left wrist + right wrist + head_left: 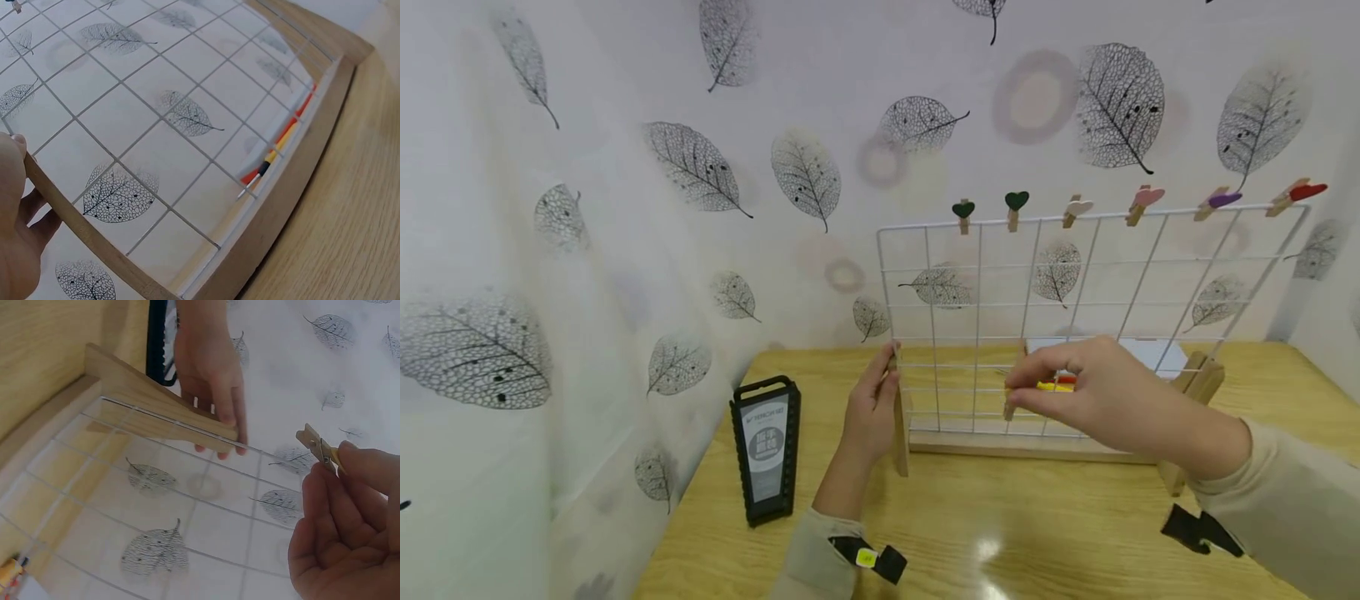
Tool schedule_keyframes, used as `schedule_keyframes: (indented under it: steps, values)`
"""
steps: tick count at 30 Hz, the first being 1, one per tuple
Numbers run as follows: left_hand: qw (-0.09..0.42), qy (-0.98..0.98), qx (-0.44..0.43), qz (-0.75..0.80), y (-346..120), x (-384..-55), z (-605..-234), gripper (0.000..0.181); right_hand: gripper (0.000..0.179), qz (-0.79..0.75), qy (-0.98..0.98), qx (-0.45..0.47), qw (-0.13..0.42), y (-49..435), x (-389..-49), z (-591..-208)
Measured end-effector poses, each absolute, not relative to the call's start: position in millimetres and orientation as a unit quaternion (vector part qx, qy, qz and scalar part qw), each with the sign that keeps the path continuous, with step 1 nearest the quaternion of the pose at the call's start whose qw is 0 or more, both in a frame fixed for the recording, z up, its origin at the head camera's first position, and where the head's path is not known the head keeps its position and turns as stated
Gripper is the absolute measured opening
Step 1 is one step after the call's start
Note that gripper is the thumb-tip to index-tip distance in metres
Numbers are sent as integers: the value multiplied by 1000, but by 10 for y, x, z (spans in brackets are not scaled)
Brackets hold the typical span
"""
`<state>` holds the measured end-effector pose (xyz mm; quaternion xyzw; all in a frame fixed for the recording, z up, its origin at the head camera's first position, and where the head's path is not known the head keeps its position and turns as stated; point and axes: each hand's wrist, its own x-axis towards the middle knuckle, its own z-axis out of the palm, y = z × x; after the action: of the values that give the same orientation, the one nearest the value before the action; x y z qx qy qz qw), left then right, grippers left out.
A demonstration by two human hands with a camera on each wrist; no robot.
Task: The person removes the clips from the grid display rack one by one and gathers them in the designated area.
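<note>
A white wire grid (917, 227) stands on a wooden base (1000, 444) with wooden end pieces. At its left end my left hand (871, 408) holds the upright wooden end piece (901, 442), thumb on the near side, fingers beyond it. My right hand (1108, 396) is in front of the grid's lower middle and pinches a small wooden clothespin (317, 444) between thumb and fingers. Several heart-topped clothespins sit along the grid's top wire: two dark green (1017, 202), then cream (1077, 208), pink (1146, 200), purple (1221, 200) and red (1303, 192) ones.
A black case with a grey label (766, 450) lies left of the grid on the wooden table (1037, 533). Behind the grid are a white flat object (1150, 354) and a yellow-and-black tool with a metal shaft (270, 160), beside something red. A leaf-patterned covering (625, 250) hangs behind.
</note>
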<state>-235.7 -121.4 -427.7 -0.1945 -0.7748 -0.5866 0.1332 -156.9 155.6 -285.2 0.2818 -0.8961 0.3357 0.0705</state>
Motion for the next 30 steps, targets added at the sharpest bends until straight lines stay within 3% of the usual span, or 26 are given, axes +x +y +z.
schedule_keyframes:
  steps: [8, 13, 30]
  values:
    - [131, -779, -184, -585, -1225, -2363, -4296, 49, 8, 390, -882, 249, -84, 1679, -1602, -3590]
    - [142, -781, -194, -577, -1245, -2359, -4308, 47, 8, 434, -857, 235, -148, 1726, -1604, -4055]
    - [140, -769, -205, -589, -1215, -2386, -4293, 47, 3, 410, -868, 250, -127, 1808, -1692, -4602]
